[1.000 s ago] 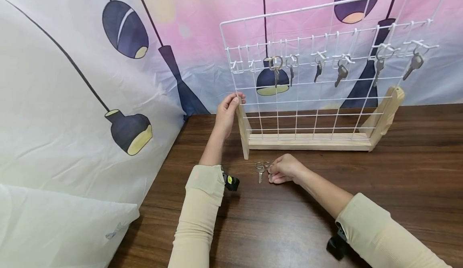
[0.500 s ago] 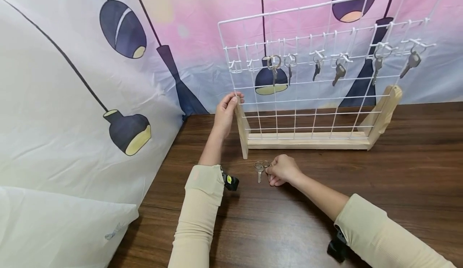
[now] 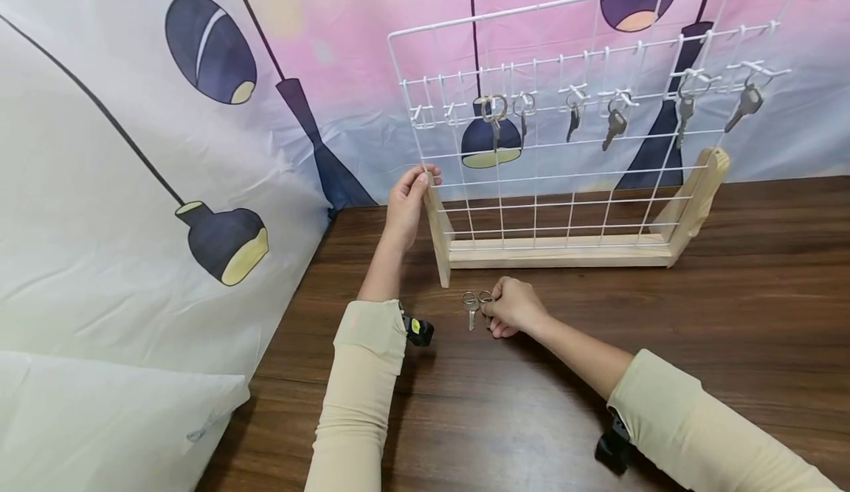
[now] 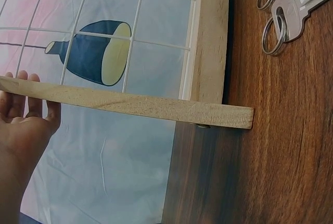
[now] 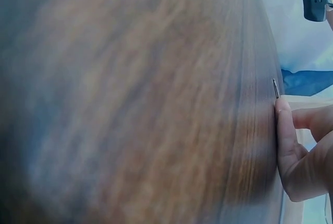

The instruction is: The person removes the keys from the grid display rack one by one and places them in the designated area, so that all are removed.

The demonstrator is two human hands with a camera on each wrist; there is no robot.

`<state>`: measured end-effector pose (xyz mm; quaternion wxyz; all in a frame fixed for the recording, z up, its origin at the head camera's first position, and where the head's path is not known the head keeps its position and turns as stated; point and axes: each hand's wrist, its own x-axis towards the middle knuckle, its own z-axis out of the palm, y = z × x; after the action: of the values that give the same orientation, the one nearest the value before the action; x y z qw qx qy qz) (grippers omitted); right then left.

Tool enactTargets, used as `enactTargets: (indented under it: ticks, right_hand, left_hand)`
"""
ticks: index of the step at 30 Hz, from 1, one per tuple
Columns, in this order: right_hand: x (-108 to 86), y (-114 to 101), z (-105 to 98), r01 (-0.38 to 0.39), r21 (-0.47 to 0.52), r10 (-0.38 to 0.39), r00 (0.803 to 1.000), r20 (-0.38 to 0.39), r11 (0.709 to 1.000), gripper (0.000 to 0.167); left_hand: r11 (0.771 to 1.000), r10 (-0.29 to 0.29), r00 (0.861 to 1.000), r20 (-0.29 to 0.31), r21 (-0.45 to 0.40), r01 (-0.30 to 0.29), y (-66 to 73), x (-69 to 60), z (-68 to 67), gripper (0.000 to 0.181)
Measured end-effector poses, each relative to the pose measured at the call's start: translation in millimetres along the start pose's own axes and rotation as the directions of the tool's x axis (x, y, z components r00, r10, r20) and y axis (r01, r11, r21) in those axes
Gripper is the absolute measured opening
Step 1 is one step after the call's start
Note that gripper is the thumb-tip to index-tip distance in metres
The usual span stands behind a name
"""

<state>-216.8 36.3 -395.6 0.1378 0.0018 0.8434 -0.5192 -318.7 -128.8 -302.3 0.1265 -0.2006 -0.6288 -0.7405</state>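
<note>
Narrowly closed, the right hand (image 3: pixel 519 306) pinches a key (image 3: pixel 488 322) on the surface (image 3: pixel 531 411), beside another key (image 3: pixel 472 318); the left hand (image 3: pixel 406 201) grips the rack's wooden upright (image 3: pixel 436 230). Pick-up seems in hand; lifting calls for clearing the neighbouring ring (image 3: pixel 470 298).

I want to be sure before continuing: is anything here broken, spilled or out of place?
Nothing looks broken or spilled. One small thing stands out: two keys are down on the table, by the right hand, while six other keys hang from the rack, whose two leftmost hooks hold none.
</note>
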Motion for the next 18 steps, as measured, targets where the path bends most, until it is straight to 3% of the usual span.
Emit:
enactTargets:
  ticks: [11, 18]
  right_hand:
    - [-0.7, 0.1, 1.0, -0.002, -0.01, 0.002, 1.0, -0.017, 1.0, 0.02]
    - [-2.0, 0.2, -0.2, -0.012, 0.02, 0.011, 1.0, 0.012, 1.0, 0.023]
  left_hand:
    - [1.0, 0.011, 1.0, -0.015, -0.011, -0.011, 0.6, 0.4, 1.0, 0.026]
    - [1.0, 0.011, 1.0, -0.02, -0.01, -0.011, -1.5, 0.2, 0.9, 0.026]
